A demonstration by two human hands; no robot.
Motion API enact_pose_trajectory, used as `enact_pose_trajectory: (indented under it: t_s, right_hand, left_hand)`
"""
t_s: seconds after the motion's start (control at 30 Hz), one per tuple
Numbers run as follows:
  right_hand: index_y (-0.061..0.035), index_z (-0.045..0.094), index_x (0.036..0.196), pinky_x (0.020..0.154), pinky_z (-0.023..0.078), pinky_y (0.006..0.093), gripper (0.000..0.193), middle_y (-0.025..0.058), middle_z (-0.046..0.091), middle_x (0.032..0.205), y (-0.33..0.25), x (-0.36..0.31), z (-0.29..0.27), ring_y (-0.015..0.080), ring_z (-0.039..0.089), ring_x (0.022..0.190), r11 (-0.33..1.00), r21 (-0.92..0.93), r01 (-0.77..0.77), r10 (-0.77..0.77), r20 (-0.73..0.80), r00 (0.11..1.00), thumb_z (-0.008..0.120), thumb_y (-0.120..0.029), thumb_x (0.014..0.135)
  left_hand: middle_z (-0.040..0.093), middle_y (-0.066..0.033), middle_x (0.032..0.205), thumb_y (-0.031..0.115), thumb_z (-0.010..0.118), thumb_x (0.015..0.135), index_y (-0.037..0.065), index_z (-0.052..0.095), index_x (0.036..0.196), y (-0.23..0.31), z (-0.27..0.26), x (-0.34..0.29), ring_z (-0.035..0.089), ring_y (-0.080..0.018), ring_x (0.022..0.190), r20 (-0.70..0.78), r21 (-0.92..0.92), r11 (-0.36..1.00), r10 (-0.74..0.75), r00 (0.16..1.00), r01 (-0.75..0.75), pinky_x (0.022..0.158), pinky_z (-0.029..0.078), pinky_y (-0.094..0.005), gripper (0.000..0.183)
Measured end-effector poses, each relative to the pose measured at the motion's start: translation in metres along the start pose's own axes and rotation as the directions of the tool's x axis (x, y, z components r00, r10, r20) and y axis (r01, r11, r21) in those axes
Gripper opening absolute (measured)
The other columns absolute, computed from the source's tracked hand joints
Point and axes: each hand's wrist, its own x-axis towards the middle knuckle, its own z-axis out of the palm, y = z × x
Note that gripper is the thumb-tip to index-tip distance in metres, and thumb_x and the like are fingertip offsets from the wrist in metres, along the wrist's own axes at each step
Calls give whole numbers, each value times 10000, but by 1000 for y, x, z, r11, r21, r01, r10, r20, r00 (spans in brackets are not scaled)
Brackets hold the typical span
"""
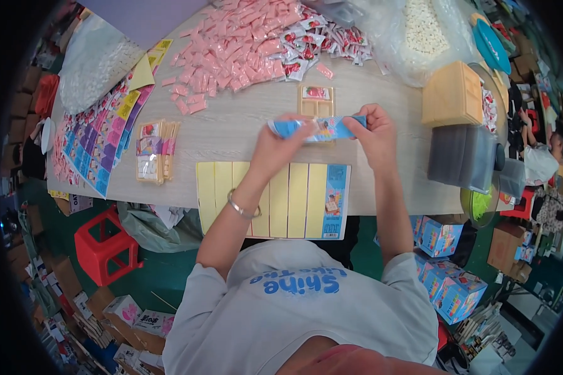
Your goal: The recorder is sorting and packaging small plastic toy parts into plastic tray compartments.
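Observation:
A blue printed label strip (331,129) is stretched between my hands, over the near part of a small clear-gold compartment tray (301,103). My right hand (374,128) pinches the strip's right end. At its left end, my left hand (281,144) is closed on it, its fingers slightly blurred. A strawberry-printed sachet (316,93) lies in the tray's far compartment; the near part is hidden by the strip and hands. Closer to me, a label sheet (253,200) overhangs the table edge. It shows bare yellow backing strips and one blue label (335,201) at its right.
Pink wrapped pieces (238,44) and strawberry sachets (303,47) are heaped at the back. Filled trays (150,153) stand at left beside printed sheets (109,128). Stacked tan trays (450,94) and dark plastic containers (460,156) are at right. A red stool (109,244) stands on the floor.

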Motion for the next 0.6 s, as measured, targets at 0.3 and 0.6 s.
enact_pose_trajectory:
  t_s: [0.3,0.6]
  right_hand:
    - [-52,564,914,515,466,187,256,5,653,758,59,43,-4,42,580,608,996,-85,-6,-9,-170,985,787,23,812]
    - [-27,571,870,558,456,248,273,9,633,704,45,39,15,55,542,616,849,-527,23,-182,-252,951,823,-70,774]
  left_hand:
    - [737,-32,760,193,790,854,3,758,930,-15,6,55,647,-72,660,-178,403,914,131,975,-50,610,508,-258,207]
    - [702,-124,769,290,827,793,0,737,868,-22,22,58,674,-261,680,-233,793,609,333,914,-20,658,519,-384,313]
